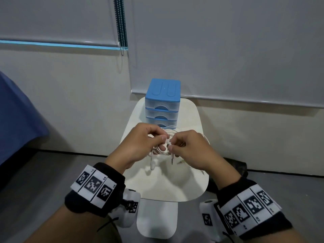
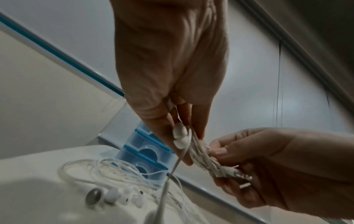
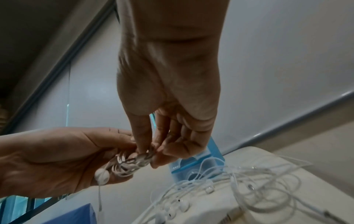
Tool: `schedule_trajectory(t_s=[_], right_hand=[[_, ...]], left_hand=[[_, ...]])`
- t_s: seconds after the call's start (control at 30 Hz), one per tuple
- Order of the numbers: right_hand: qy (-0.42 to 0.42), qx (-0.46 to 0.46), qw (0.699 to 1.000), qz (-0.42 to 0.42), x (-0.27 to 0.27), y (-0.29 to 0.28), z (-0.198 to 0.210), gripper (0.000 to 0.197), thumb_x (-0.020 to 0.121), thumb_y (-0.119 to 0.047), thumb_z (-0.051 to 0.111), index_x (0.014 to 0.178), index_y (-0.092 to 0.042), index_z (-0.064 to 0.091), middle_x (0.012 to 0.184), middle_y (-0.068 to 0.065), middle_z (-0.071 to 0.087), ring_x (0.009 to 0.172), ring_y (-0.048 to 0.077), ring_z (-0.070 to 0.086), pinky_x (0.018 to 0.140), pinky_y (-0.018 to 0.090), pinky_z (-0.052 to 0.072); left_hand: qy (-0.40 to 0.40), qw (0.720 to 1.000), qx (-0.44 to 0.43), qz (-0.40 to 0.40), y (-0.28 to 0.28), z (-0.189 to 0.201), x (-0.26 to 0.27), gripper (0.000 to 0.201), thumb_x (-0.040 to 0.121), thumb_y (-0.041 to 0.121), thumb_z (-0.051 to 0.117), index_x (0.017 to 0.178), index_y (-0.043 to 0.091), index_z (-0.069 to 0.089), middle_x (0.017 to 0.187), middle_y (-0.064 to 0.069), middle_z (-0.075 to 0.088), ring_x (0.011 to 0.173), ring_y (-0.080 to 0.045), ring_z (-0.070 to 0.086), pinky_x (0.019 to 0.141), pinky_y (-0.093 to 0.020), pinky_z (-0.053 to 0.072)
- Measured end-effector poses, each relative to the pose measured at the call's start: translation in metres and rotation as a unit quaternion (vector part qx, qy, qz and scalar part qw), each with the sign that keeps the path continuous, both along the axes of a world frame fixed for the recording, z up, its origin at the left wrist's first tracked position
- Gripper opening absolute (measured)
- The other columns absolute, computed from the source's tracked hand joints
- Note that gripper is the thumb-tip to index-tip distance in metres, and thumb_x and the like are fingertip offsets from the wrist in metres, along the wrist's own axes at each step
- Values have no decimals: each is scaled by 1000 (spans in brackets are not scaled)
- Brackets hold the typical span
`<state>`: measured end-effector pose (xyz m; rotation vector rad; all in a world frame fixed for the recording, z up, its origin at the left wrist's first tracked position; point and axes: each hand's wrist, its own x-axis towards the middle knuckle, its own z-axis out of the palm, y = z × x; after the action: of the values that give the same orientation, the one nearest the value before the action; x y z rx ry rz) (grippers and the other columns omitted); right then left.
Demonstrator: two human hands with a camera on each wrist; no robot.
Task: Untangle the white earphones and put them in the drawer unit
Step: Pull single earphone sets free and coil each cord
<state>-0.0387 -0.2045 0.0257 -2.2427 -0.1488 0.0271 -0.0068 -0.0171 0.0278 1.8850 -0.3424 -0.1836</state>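
A tightly wound bundle of white earphones [image 2: 203,156] is held in the air above the small white table [image 1: 175,186]. My left hand [image 1: 149,142] grips one end of the bundle, with two earbuds [image 2: 180,135] against its fingers. My right hand [image 1: 185,146] pinches the other end, where the cord is wrapped round itself [image 3: 134,162]. A cord with a plug [image 1: 172,160] hangs below the hands. The blue drawer unit [image 1: 162,102] stands at the far end of the table, all three drawers closed.
More loose white earphones [image 3: 249,186] lie in coils on the table under the hands, with several earbuds [image 2: 118,197] at the near side. A blue cloth [image 1: 19,116] is at the left. The wall and roller blinds stand right behind the table.
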Motion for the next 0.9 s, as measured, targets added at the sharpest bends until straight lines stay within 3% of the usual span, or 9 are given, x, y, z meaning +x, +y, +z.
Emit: schedule_trajectory(t_s=[0.13,0.23,0.3,0.37,0.47,0.57,0.67,0.8,0.9], right_hand=[[89,16,996,0,6,1,-21,11,88,-13,76,82,-5,73,72,13,75,63,17,66,67,35,55],[132,0,991,-5,8,6,-36,11,85,-7,78,82,-2,69,69,17,75,60,24,68,70,45,62],[144,-29,989,-15,10,13,-46,15,83,-6,81,78,-6,67,69,17,74,55,26,67,61,42,60],[137,-56,989,-29,11,20,-55,18,80,-7,82,75,-10,65,70,15,74,55,28,67,53,35,55],[115,-96,988,-40,13,26,-61,21,79,-11,82,70,-17,63,77,9,71,63,26,67,58,31,55],[98,-98,990,-40,12,19,-55,23,81,-17,80,68,-18,62,70,4,68,56,20,62,48,24,47],[76,-47,993,-75,16,-7,-39,22,88,-14,73,68,-16,62,60,3,67,50,17,68,40,18,41],[-6,-58,984,-169,27,-56,-21,18,83,-10,71,66,-15,68,57,1,70,50,19,70,53,25,51],[-5,-96,979,-180,34,-67,-18,18,83,-17,75,66,-16,69,66,0,71,62,22,70,65,33,59]], left_hand=[[51,995,81,-31,8,-16,5,10,94,5,71,99,11,76,80,-9,71,63,-8,66,52,-21,47],[85,979,177,-59,13,-27,13,11,91,5,74,99,13,75,91,-15,76,70,-19,68,64,-32,56],[81,964,241,-75,11,-34,18,10,88,4,76,94,12,74,84,-11,77,70,-29,73,67,-36,61],[48,945,311,-83,7,-39,23,11,85,8,79,86,18,74,73,2,73,64,-18,72,65,-30,58],[-9,925,375,-60,1,-45,26,15,79,18,82,77,29,73,74,15,63,70,-4,62,70,-27,52],[-38,916,396,-46,0,-48,26,11,77,21,81,78,29,73,79,16,61,77,-4,61,74,-29,54],[-32,919,389,-55,3,-46,28,12,74,22,80,79,29,73,78,14,65,79,-7,63,75,-30,56],[-41,929,361,-67,7,-31,38,11,78,22,83,84,25,75,77,12,69,75,-10,64,68,-25,51],[-54,937,339,-70,2,-16,45,8,83,21,83,85,22,75,82,6,71,68,-17,70,63,-27,55]])
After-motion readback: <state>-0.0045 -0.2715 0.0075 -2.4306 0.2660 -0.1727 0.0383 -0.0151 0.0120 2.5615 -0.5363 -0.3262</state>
